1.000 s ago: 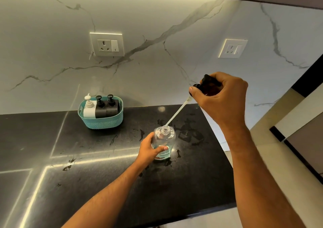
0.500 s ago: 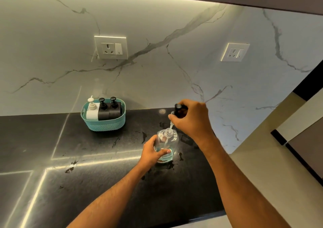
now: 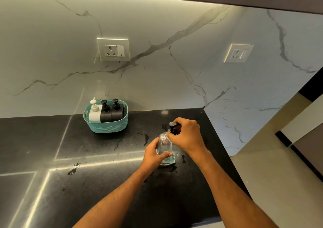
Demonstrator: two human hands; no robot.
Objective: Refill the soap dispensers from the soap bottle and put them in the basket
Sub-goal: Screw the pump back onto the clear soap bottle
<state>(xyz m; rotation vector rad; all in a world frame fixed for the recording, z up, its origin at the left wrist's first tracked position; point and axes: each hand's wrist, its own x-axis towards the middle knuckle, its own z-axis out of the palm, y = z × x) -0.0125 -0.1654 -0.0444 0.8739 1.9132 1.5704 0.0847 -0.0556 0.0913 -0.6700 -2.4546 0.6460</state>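
A clear soap bottle [image 3: 165, 144] with a little blue liquid at its bottom stands on the black counter [image 3: 104, 184]. My left hand [image 3: 153, 156] grips its body from the left. My right hand [image 3: 186, 136] holds the black pump head [image 3: 173, 127] down on the bottle's neck, its white tube inside the bottle. At the back, against the wall, a teal basket [image 3: 106, 127] holds a white dispenser [image 3: 94, 113] and two black dispensers [image 3: 111, 111], all upright.
Wet dark smears mark the counter around the bottle. The counter's right edge drops to a beige floor [image 3: 272, 184]. Two wall sockets [image 3: 113, 50] sit on the marble backsplash. A dark cabinet hangs overhead.
My right hand has brought the pump head down from high above the bottle. The tube has slid into the bottle and the head now sits at the neck.
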